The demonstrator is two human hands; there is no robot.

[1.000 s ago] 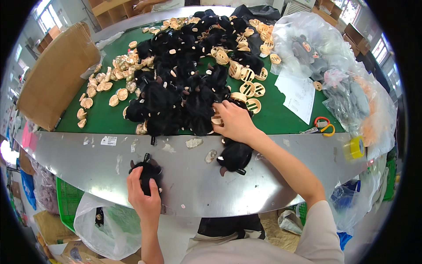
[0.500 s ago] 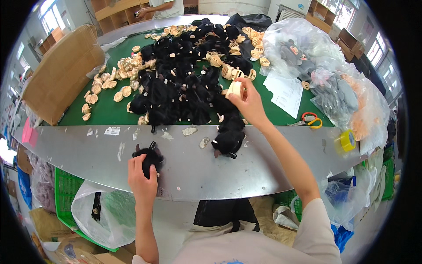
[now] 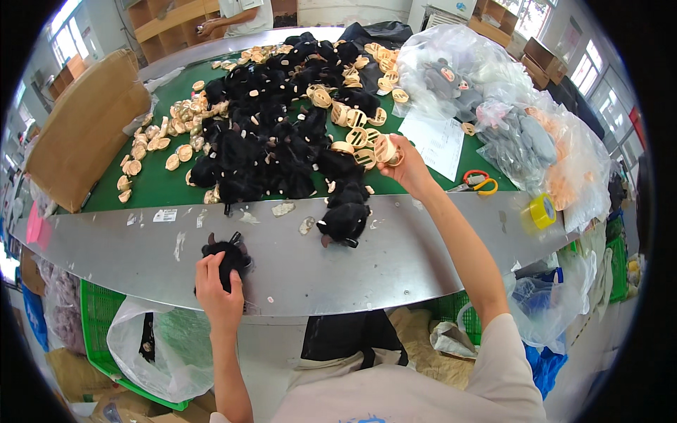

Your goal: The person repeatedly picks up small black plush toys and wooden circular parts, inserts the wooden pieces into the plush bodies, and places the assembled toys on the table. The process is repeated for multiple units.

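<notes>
Presently a black plush toy (image 3: 227, 255) is clamped in the left hand (image 3: 217, 287) on the metal counter (image 3: 423, 247), while a tan slotted disc (image 3: 386, 149), pinched by the right hand (image 3: 403, 166) beyond the counter's far edge, is best kept flat.

Black plush toy (image 3: 227, 258): small, fuzzy, dark tufts sticking up at its top. I see it lying on the grey metal ledge at about 8 o'clock, gripped from below.

Round tan wooden piece (image 3: 386, 149): pale, slatted disc, held tilted on edge above the green surface, roughly 1 o'clock from frame centre, just beside the black heap.
</notes>
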